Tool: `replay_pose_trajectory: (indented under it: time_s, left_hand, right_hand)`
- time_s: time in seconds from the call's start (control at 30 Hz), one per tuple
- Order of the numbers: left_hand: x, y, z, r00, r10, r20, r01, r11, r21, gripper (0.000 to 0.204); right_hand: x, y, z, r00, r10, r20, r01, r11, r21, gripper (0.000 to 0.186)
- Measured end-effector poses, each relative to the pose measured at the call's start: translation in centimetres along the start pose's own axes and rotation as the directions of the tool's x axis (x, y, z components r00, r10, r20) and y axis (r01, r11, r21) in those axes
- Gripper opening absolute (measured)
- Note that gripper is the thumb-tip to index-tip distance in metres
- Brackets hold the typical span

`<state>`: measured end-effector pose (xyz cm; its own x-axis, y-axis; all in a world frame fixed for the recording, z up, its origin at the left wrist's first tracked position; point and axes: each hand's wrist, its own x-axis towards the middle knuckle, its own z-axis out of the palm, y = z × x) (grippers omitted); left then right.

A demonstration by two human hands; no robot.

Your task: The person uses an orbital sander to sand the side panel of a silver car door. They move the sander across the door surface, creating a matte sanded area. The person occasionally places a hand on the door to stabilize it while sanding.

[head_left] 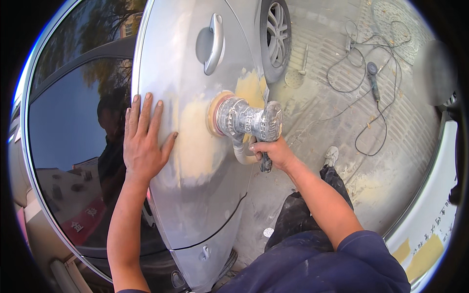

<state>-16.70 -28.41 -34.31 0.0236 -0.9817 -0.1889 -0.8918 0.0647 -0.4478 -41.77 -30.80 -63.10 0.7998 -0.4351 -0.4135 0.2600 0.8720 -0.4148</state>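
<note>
My right hand (pixel 276 152) is closed round the handle of a dusty grey orbital sander (pixel 244 117). The sander's round pad (pixel 213 115) sits against the silver car door (pixel 195 88), at the edge of a patch of yellowish body filler (pixel 195 141). A smaller filler patch (pixel 250 85) lies beyond the sander, toward the wheel. My left hand (pixel 144 136) rests flat on the door below the window, its fingers stretched out and holding nothing. The door handle (pixel 214 44) is farther along the panel. Part of my right hand's fingers is hidden behind the sander.
A dark window (pixel 73 132) fills the left side. The car wheel (pixel 277 34) stands at the top. On the dusty floor lie a second corded tool (pixel 373 80), looping black cable (pixel 359 146) and a hammer-like tool (pixel 305 61). A white panel (pixel 439 210) with filler patches is at the right.
</note>
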Motion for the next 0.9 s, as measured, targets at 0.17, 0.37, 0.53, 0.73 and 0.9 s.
replay_pose_trajectory:
  time_s: [0.17,0.37,0.53,0.73,0.9]
  left_hand:
    - [0.2,0.0,-0.2,1.0,-0.008,0.008,0.008,1.0,-0.003,0.073]
    - [0.2,0.1,-0.2,1.0,-0.004,0.0,0.004,1.0,-0.003,0.073]
    - [-0.2,-0.2,-0.4,1.0,-0.016,-0.002,0.016,0.999,-0.04,0.073]
    - [-0.1,-0.3,-0.9,0.999,-0.039,0.021,0.04,0.998,-0.047,0.073]
    - [-0.3,-0.4,-0.7,0.999,-0.036,0.006,0.037,0.996,-0.076,0.069]
  right_hand:
    - [-2.6,2.3,-0.4,0.981,0.168,-0.093,-0.174,0.983,-0.058,0.014]
    - [-4.3,3.1,1.8,0.998,0.034,-0.047,-0.044,0.974,-0.224,0.019]
    - [-1.0,-4.4,3.4,0.996,-0.03,0.086,0.062,0.915,-0.398,0.038]
    - [-2.6,-7.0,5.6,0.998,0.019,-0.066,-0.047,0.886,-0.461,0.041]
    - [-2.0,-6.7,5.7,1.0,-0.013,0.002,0.012,0.843,-0.538,0.042]
